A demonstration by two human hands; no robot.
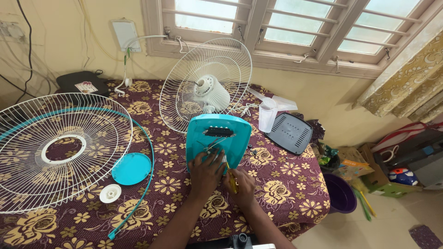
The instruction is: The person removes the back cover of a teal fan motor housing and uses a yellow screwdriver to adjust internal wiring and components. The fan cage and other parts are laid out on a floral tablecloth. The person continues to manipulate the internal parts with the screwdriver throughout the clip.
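Note:
A turquoise fan base [217,133] stands tilted on the flowered tablecloth [281,184], its underside toward me, with a black terminal strip and loose wires showing. My left hand [205,173] presses against the lower edge of the base, fingers on the wires. My right hand [240,184] grips a yellow-handled screwdriver [230,177] pointed up at the base. Behind the base, the white rear fan guard with motor [207,87] stands upright.
A white front guard [60,147] with a turquoise rim lies at the left, beside a turquoise round cap [131,168] and a white plastic nut [110,193]. A grey vented cover [290,132] and a clear jug [267,114] sit at the right. Boxes and a purple bucket [339,193] stand on the floor.

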